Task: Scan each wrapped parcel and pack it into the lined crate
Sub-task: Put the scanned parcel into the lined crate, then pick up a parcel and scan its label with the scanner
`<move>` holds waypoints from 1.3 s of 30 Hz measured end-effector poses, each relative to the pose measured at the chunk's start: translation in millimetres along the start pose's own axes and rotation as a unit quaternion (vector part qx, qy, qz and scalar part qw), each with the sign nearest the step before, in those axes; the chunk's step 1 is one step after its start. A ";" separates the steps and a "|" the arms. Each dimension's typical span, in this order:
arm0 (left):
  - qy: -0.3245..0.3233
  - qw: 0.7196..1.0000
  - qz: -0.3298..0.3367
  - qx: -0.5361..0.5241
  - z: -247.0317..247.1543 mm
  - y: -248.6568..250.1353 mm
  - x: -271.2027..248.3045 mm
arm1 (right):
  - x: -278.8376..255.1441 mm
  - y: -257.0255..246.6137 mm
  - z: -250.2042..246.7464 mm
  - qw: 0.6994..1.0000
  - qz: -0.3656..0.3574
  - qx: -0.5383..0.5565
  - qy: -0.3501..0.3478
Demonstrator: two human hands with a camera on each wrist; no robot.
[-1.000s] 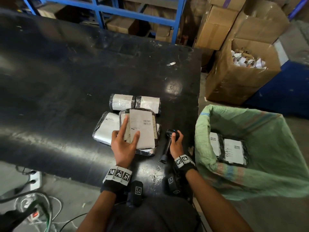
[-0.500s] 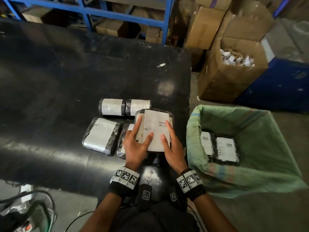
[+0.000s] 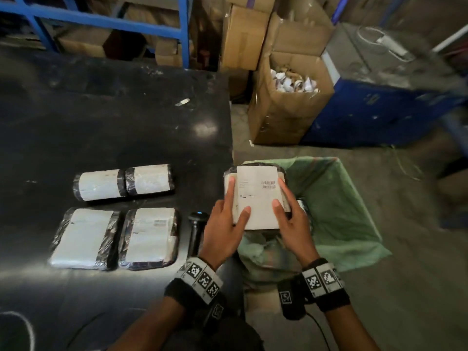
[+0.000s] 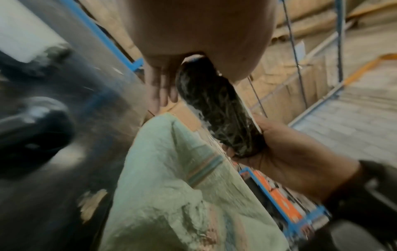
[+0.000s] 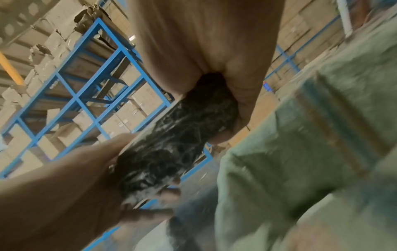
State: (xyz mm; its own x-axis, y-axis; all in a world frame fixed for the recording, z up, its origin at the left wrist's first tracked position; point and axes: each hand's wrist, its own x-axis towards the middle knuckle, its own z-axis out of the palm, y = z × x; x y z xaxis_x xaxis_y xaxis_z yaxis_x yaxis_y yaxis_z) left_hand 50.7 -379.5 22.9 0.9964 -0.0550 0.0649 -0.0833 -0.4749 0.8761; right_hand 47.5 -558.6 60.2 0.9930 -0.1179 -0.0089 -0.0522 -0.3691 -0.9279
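A black-wrapped parcel [image 3: 255, 193] with a white barcode label hangs in the air over the left rim of the green-lined crate [image 3: 336, 203]. My left hand [image 3: 228, 221] grips its left side and my right hand [image 3: 288, 219] its right side, thumbs on the label. Both wrist views show the parcel's black underside [image 4: 219, 108] [image 5: 171, 146] held between both hands above the green liner [image 4: 171, 186] [image 5: 300, 152]. Several more wrapped parcels [image 3: 149, 236] lie on the black table [image 3: 101, 127]. The black scanner [image 3: 196, 229] lies beside my left hand.
An open cardboard box [image 3: 288, 105] of paper scraps stands behind the crate, with a blue bin [image 3: 374, 115] to its right. Blue shelving [image 3: 106, 19] with cartons runs behind the table. A small white scrap [image 3: 182, 102] lies far back on the table.
My right hand let go of the scanner and joined the left on the parcel. Both hands lifted it off the pile and carried it right, over the crate's rim.
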 end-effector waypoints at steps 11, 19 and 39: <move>-0.083 0.964 -0.016 0.253 107.7 -16.6 27.2 | 144.0 109.9 -126.5 0.923 0.232 -0.283 -0.121; -0.126 0.959 -0.022 0.254 103.3 -28.5 25.9 | 178.8 186.4 -120.6 0.887 0.302 -0.315 -0.154; -0.145 0.965 -0.006 0.219 105.7 -33.0 35.2 | 161.4 281.8 -73.8 0.787 0.357 -0.494 -0.100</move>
State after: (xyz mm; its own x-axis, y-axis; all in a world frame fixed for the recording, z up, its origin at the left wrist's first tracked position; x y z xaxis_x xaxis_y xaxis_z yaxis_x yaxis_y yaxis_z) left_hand 86.7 -458.6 -54.2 0.9559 -0.2605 -0.1355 -0.1348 -0.7992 0.5857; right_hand 185.2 -749.6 -175.3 0.6654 -0.5095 -0.5456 -0.5629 -0.8225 0.0815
